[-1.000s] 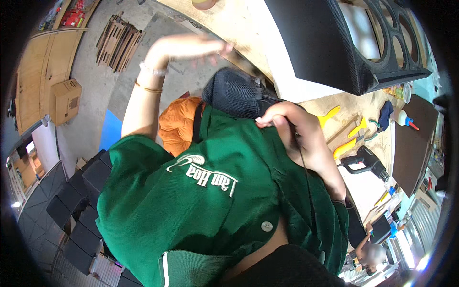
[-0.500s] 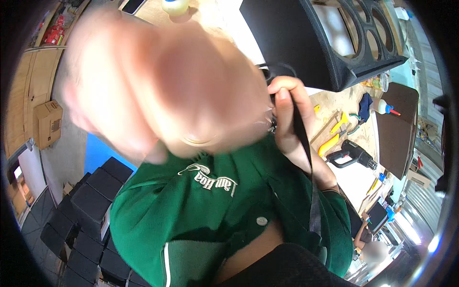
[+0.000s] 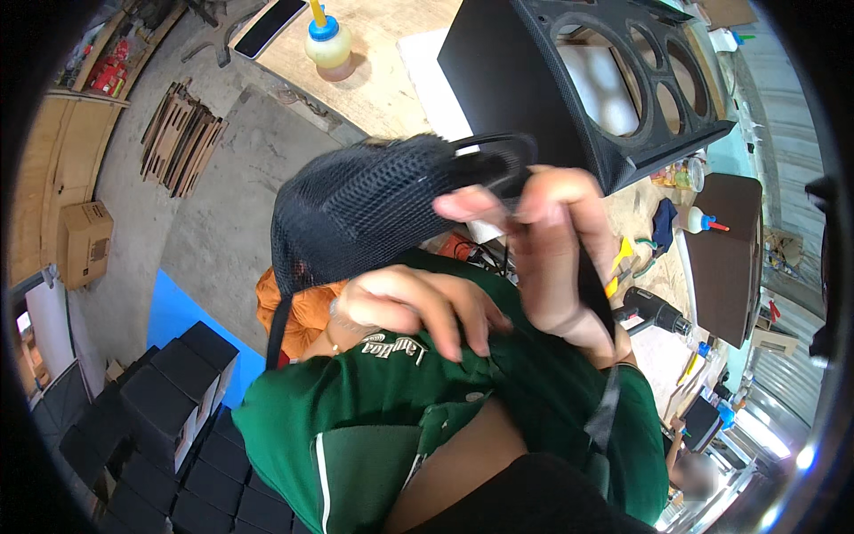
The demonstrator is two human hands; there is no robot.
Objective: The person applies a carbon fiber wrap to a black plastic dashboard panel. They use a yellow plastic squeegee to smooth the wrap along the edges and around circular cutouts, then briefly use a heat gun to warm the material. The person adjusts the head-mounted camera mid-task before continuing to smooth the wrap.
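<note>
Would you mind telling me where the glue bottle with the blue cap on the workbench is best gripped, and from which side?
Grip the glue bottle around its round yellowish body, below the blue cap, coming in from the side. It stands upright on the wooden workbench with bare board around it, and the thin yellow nozzle on top looks too slim to hold securely.

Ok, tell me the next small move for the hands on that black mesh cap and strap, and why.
Probably ease the right hand along the black strap to take up its slack. That hand pinches the strap at the edge of the black mesh cap, while the left hand rests on the green shirt below, so the cap hangs from one side only.
</note>
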